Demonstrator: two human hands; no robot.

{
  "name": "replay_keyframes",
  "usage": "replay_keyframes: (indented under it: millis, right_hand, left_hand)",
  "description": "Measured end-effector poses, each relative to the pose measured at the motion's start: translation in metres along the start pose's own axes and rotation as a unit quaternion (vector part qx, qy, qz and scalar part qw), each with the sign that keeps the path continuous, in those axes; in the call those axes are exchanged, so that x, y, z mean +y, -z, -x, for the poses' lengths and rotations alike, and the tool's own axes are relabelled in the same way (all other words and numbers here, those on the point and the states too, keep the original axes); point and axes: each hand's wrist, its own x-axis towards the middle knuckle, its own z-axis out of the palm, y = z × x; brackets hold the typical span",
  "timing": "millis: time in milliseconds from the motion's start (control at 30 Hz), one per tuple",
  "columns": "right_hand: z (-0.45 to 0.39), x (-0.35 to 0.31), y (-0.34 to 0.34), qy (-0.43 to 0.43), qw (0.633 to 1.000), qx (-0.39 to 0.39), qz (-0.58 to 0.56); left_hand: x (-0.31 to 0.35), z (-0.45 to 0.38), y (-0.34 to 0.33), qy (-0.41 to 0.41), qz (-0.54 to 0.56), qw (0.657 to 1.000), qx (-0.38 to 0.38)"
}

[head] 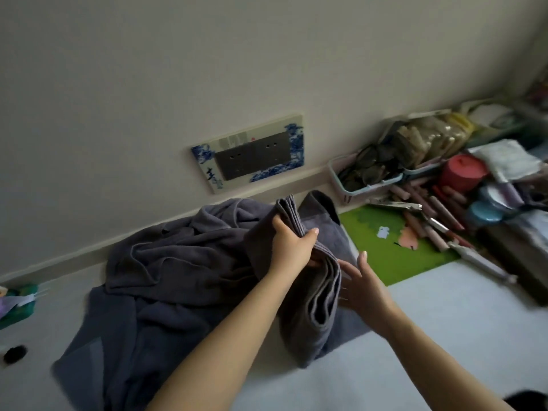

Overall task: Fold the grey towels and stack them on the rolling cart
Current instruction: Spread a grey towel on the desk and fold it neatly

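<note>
Head view: at frame centre the left hand [292,247] grips the folded towel [314,295] near its top, holding it up. Its long axis runs from upper left down toward lower right. The right hand [363,287] is open, fingers straight, just right of the towel's lower half and nearest its hanging end. Unfolded towels [166,262] lie heaped left on the tabletop [430,336]. No cart shows.

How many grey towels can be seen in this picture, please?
At least 3: a folded towel gripped by the left hand, a crumpled towel by the wall, and a flat towel beneath. The heap may hide others.
</note>
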Motion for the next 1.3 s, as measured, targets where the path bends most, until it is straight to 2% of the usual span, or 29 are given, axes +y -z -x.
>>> replay_keyframes:
  millis: [100,167,200,267,333,400,467,567,633,700,833,967,1033,1167,1300]
  right_hand:
    - [0.017,-0.009,0.024,0.025,0.996,0.026,0.077]
    - [0.024,-0.016,0.034,0.020,0.987,0.048,0.154]
    - [0.025,-0.017,0.040,0.015,0.973,0.064,0.223]
    - [0.024,-0.015,0.045,0.001,0.918,0.081,0.388]
    - [0.018,-0.006,0.044,0.008,0.862,0.088,0.499]
    - [0.013,0.006,0.042,0.033,0.836,0.106,0.538]
    - [0.011,0.017,0.047,0.068,0.836,0.108,0.534]
    - [0.016,0.024,0.055,0.108,0.881,0.085,0.453]
    - [0.018,0.028,0.062,0.116,0.910,0.067,0.391]
    - [0.019,0.033,0.069,0.120,0.912,0.062,0.388]
    - [0.015,0.050,0.070,0.144,0.879,0.090,0.447]
    - [0.006,0.061,0.074,0.128,0.814,0.178,0.538]
    - [0.005,0.061,0.076,0.100,0.802,0.202,0.554]
    - [0.003,0.062,0.075,0.070,0.782,0.204,0.585]
    - [0.001,0.053,0.075,-0.001,0.769,0.196,0.608]
  left_hand:
    - [0.005,-0.005,-0.034,0.048,0.121,0.991,-0.042]
    - [-0.005,-0.006,-0.051,0.038,0.115,0.990,-0.070]
    - [-0.014,-0.004,-0.056,0.004,0.084,0.994,-0.069]
    - [-0.033,0.006,-0.055,-0.119,-0.006,0.993,-0.023]
    - [-0.061,0.009,-0.050,-0.275,-0.150,0.947,0.067]
    - [-0.083,0.005,-0.046,-0.331,-0.295,0.889,0.111]
    - [-0.098,0.001,-0.044,-0.304,-0.389,0.865,0.091]
    - [-0.102,0.002,-0.042,-0.305,-0.446,0.839,0.069]
    - [-0.097,0.004,-0.043,-0.307,-0.452,0.834,0.078]
    - [-0.095,0.001,-0.046,-0.280,-0.462,0.838,0.083]
    - [-0.102,-0.008,-0.056,-0.241,-0.515,0.822,0.015]
    - [-0.084,-0.023,-0.045,-0.246,-0.483,0.840,0.009]
    - [-0.072,-0.046,-0.028,-0.226,-0.472,0.852,0.007]
    - [-0.057,-0.095,-0.004,-0.124,-0.500,0.852,-0.090]
    - [-0.044,-0.111,0.003,-0.059,-0.505,0.847,-0.157]
